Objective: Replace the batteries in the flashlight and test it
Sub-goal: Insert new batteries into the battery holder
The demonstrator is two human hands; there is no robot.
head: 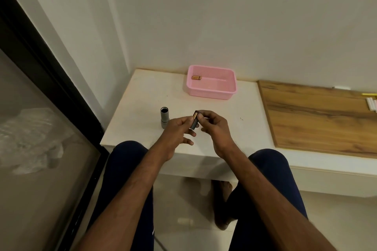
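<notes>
Both hands work above the near edge of the white table. Left hand: thumb and forefinger pinched narrow on the lower part of a dark battery holder, remaining fingers curled loosely below it. Right hand: fingertips closed on the holder's upper end. Holder tilted, top leaning to 1 o'clock; a copper-topped battery shows along its left side near the top. No lettering readable on either.

Grey flashlight body lies on the table at 9 o'clock from the hands, just beside the left hand, open end facing away toward 12 o'clock; no brand mark legible.

Pink basket at 12 o'clock, well apart from the hands, holds one copper-and-black battery at its back left; label too small to read.

Wooden board at 3 o'clock.
</notes>
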